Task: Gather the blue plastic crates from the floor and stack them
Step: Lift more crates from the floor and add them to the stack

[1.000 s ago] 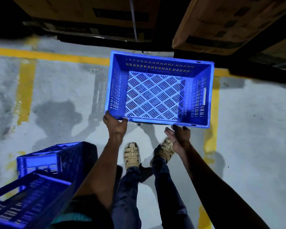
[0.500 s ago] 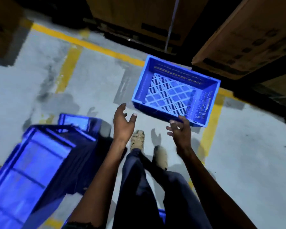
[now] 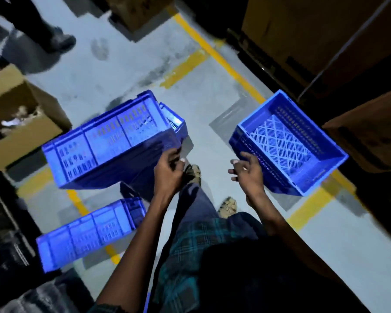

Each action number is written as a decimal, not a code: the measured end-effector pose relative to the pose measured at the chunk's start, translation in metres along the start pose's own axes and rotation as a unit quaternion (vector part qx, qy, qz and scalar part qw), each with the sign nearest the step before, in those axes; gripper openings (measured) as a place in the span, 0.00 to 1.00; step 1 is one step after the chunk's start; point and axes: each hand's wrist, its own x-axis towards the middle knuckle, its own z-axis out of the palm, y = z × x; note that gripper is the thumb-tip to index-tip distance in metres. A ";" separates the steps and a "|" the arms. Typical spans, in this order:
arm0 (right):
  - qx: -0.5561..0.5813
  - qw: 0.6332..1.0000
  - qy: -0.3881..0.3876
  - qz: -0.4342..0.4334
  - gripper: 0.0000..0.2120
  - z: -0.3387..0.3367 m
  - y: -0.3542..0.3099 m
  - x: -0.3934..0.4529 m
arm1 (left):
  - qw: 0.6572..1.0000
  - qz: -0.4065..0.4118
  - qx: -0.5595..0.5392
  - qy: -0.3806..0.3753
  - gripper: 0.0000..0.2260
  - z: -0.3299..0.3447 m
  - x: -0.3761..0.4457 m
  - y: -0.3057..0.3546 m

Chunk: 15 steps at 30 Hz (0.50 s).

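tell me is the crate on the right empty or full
Empty: the right crate sits open side up and its whole lattice floor shows bare.

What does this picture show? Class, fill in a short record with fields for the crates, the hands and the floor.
open crate: upright on the floor, empty, at right
tipped crates: on their sides at left, one higher, one lower
left hand: at the corner of the higher tipped crate, grip unclear
right hand: open, beside the open crate's near wall
floor: grey with yellow lines
cardboard box: open, far left
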 end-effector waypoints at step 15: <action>-0.098 0.993 -0.064 -0.031 0.13 0.126 -0.087 -0.015 | 0.989 -0.043 -0.096 0.102 0.09 -0.150 0.064 -0.038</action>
